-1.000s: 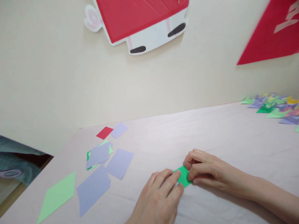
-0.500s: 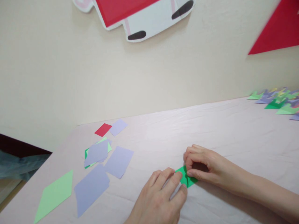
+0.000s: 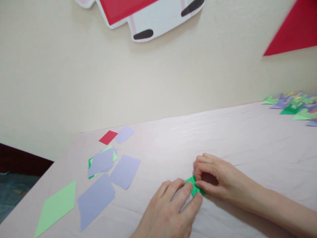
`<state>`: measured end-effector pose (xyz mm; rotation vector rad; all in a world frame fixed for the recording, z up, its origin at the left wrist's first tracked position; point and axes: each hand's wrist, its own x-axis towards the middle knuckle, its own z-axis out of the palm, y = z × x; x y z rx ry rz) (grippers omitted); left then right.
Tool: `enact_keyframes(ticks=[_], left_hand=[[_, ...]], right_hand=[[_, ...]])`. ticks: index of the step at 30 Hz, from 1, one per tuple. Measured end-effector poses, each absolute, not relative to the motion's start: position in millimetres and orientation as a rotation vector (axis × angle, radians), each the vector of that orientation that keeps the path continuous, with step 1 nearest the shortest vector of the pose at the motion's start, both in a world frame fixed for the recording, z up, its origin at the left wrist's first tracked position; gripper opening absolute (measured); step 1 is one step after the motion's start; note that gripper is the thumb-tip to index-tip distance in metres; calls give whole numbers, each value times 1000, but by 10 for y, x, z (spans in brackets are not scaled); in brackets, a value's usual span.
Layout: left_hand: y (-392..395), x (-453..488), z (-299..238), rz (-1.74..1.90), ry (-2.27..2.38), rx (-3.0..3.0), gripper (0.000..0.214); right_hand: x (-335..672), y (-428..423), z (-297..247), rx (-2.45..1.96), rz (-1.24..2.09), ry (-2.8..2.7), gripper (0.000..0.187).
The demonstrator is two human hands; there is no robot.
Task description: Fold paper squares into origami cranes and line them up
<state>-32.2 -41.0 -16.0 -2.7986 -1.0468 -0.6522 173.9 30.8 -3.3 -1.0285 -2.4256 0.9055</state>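
A small folded piece of green paper (image 3: 192, 190) lies on the cloth-covered table between my two hands, partly covered by fingers. My left hand (image 3: 170, 208) comes from below, its curved fingertips and thumb holding the paper's left and near edges against the table. On the other side, my right hand (image 3: 215, 175) is closed in a pinch, with thumb and forefinger gripping the paper's right part. The thumb tips nearly meet over it, so the exact fold is hard to see.
Toward the left lie a light green sheet (image 3: 56, 206), a large lavender sheet (image 3: 96, 201), a small overlapping stack (image 3: 101, 162) and a red piece (image 3: 108, 137). Several folded paper pieces (image 3: 292, 107) cluster at the back right by the wall (image 3: 173, 76). The table's left edge drops away.
My right hand has shifted slightly left and my left thumb slightly right, closing over the green paper. Less of the paper shows now. The view has tilted a little.
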Motion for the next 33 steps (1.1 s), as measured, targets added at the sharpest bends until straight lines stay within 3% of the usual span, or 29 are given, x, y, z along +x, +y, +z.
enact_keyframes(ticks=[33], left_hand=[[-408,-308,-235,-726,-1042,-2699,27]], right_hand=[[1862,307,-85,-1063,1052,-2362,11]])
